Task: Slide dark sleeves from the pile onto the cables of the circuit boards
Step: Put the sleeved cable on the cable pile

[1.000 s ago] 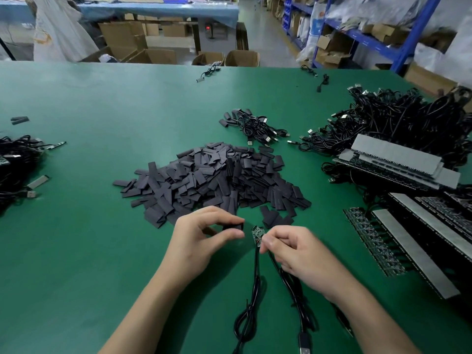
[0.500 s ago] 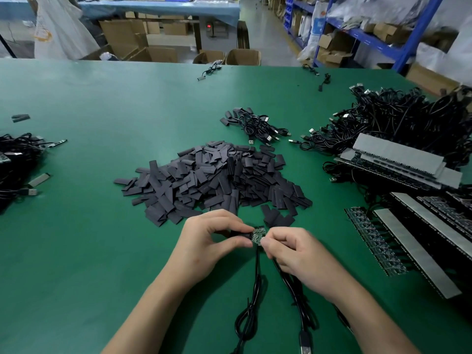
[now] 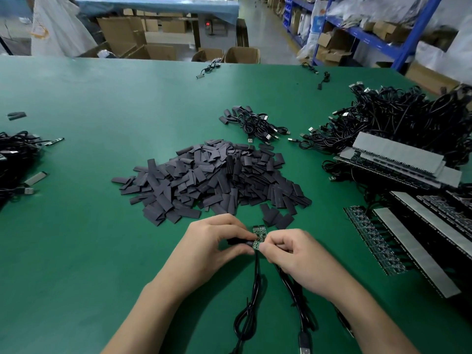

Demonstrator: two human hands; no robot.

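Bottom center, person's left hand (image 3: 213, 247) pinches a dark sleeve (image 3: 238, 242) against the small circuit board (image 3: 259, 238) the right hand (image 3: 293, 254) pinches, w/ cable (image 3: 251, 297) hanging below, so barely started imo, big sleeve pile (image 3: 212, 177) mid-frame left.

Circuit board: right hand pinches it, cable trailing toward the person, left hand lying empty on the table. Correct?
No: the head view shows the left hand pinching a dark sleeve at the circuit board. The right hand does pinch the board, its cable trailing toward the person.
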